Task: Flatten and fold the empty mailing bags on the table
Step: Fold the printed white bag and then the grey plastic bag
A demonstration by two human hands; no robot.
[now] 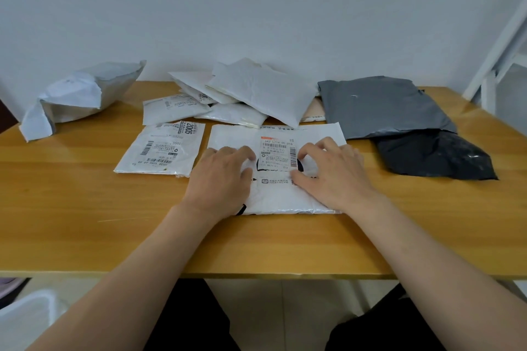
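My left hand (225,177) and right hand (330,174), fingers loosely bent and gripping nothing, press the white mailing bag (276,171) lying directly beneath them on the counter (85,208), its label between them, both equally near.

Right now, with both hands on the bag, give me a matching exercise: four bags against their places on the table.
Things:
1. white labelled bag
2. grey bag
3. black bag
4. crumpled bag

Places:
A. far left, by the wall
B. under both hands
C. right, partly under the grey one
D. right, behind the black one

Pairs: 1-B, 2-D, 3-C, 4-A
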